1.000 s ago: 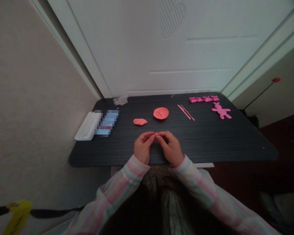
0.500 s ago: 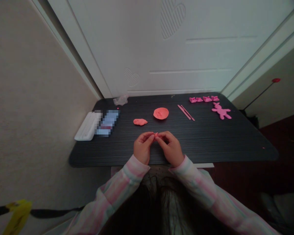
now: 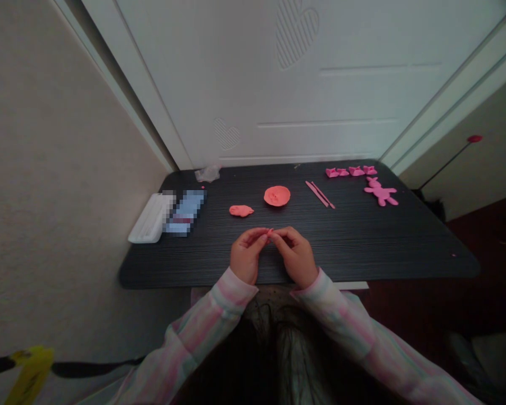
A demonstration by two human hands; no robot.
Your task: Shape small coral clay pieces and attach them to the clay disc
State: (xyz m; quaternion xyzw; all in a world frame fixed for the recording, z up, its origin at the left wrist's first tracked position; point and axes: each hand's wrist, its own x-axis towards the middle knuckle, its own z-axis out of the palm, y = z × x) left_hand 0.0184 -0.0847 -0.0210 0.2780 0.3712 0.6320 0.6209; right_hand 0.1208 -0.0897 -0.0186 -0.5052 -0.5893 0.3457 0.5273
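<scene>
Left hand (image 3: 245, 256) and right hand (image 3: 297, 257) meet in one grip, pinching a bit of clay (image 3: 270, 232); beyond the grip sits a bowl (image 3: 277, 196).

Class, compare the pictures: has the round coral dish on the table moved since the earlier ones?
No. The round coral dish has not shifted either way against the lower heart pattern on the door.

Left hand (image 3: 244, 257) and right hand (image 3: 297, 259) face each other, fingers (image 3: 258, 243) pinched close together
</scene>
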